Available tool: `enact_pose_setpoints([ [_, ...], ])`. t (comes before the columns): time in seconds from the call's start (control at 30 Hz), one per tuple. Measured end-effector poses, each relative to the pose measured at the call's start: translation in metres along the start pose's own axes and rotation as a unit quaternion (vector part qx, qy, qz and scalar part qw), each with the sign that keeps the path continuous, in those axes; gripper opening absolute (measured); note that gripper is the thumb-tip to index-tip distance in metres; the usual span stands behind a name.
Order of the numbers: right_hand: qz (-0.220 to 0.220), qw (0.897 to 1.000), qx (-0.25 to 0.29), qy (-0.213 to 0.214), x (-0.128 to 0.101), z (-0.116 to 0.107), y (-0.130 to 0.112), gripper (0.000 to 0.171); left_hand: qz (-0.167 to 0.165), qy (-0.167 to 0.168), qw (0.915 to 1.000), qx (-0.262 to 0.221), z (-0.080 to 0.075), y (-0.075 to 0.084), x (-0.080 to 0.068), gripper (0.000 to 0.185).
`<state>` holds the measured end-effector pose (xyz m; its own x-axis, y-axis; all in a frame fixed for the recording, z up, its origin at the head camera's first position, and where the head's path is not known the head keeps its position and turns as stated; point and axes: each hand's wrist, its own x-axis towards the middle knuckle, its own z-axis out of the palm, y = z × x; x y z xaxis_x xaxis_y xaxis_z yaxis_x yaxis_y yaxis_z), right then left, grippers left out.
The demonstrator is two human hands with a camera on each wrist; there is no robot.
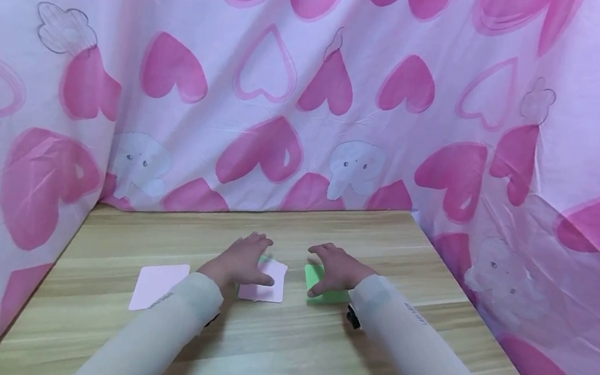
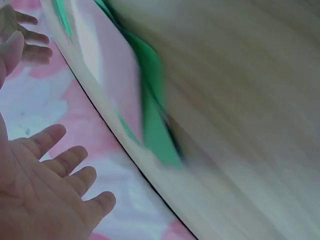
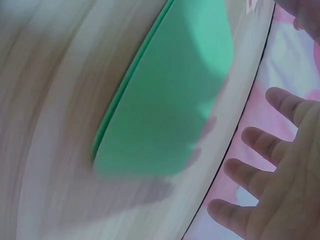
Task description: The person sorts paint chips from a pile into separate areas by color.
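Note:
My left hand (image 1: 240, 261) hovers over a square pink card (image 1: 271, 289), fingers spread apart. In the left wrist view, this pink card (image 2: 112, 65) lies on green sheets (image 2: 155, 100), whose edges stick out from under it. My right hand (image 1: 340, 268) is held above a green card (image 1: 334, 298), its thumb low near the card's left side. A double edge on the green card (image 3: 155, 100) in the right wrist view suggests more than one layer. Both palms show bare in the wrist views, with extended fingers and nothing held.
Another pink card (image 1: 158, 285) lies on the left of the wooden table (image 1: 275, 352), partly behind the left sleeve (image 1: 170, 319). A pink heart-patterned cloth (image 1: 267, 77) hangs behind the table and along both sides.

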<state>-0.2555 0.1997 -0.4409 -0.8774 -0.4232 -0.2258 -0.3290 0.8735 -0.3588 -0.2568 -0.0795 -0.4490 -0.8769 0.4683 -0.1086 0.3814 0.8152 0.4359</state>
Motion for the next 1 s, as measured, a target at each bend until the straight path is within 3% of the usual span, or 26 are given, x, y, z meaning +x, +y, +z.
enact_pose_setpoints([
  [0.3, -0.014, 1.0, -0.026, -0.005, 0.018, 0.021, -0.033, 0.104, -0.028, -0.015, 0.9991, 0.03, 0.006, -0.03, -0.023, 0.1],
  [0.5, -0.013, 0.998, -0.054, -0.006, 0.025, 0.033, -0.051, 0.103, -0.03, -0.028, 0.9985, 0.035, 0.011, -0.032, -0.031, 0.104],
  [0.7, -0.009, 0.996, -0.089, -0.017, 0.032, 0.041, -0.059, 0.099, -0.028, -0.028, 0.9982, 0.044, 0.012, -0.033, -0.03, 0.103],
  [1.0, -0.016, 0.996, -0.091, -0.016, 0.038, 0.044, -0.063, 0.097, -0.04, -0.032, 0.9977, 0.044, 0.007, -0.034, -0.032, 0.099],
])
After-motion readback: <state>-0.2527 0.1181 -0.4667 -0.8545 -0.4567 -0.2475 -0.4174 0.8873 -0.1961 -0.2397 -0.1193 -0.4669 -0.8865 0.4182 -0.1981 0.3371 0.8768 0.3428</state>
